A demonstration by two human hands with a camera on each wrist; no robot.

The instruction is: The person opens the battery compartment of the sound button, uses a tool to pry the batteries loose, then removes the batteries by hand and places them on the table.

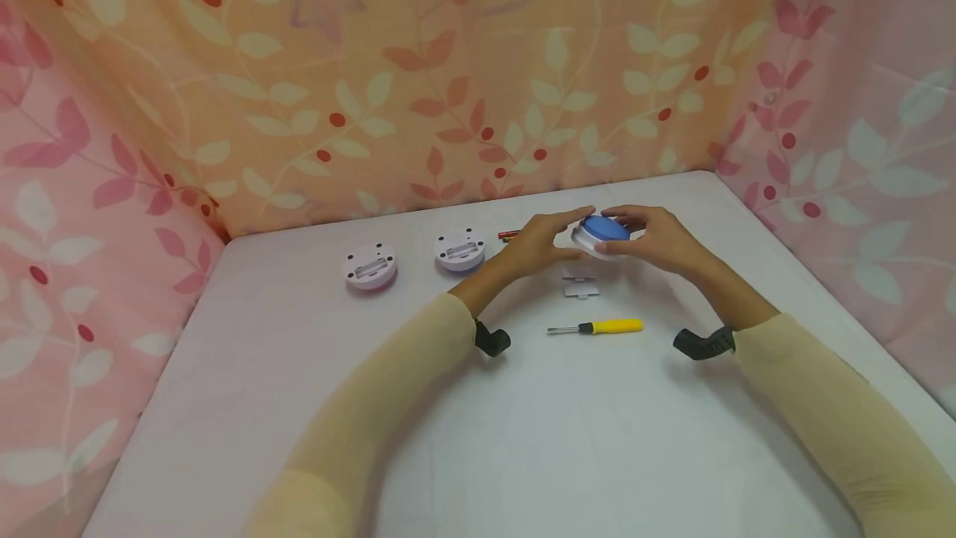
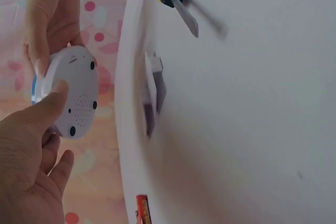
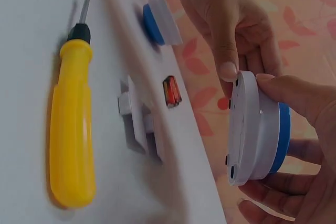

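Above the back of the table, both hands hold a round white buzzer [image 1: 607, 231] with a blue top, its blue side up. My left hand [image 1: 539, 241] grips its left side; in the left wrist view that thumb presses the white underside, where black feet and small speaker holes show. The right hand [image 1: 657, 241] holds the opposite side, thumb along the white body and fingers curled about the blue part in the right wrist view. Below the hands lie two small white battery covers [image 1: 581, 290]. Nearer me rests a yellow-handled screwdriver [image 1: 616, 326].
Two more buzzers lie upside down to the left, one pink-edged [image 1: 371, 266] and one blue-edged [image 1: 460, 251], their battery slots uncovered. Red batteries [image 3: 171, 92] lie behind my left hand. Floral curtains [image 1: 463, 73] border the white table [image 1: 478, 438] at the back and sides.
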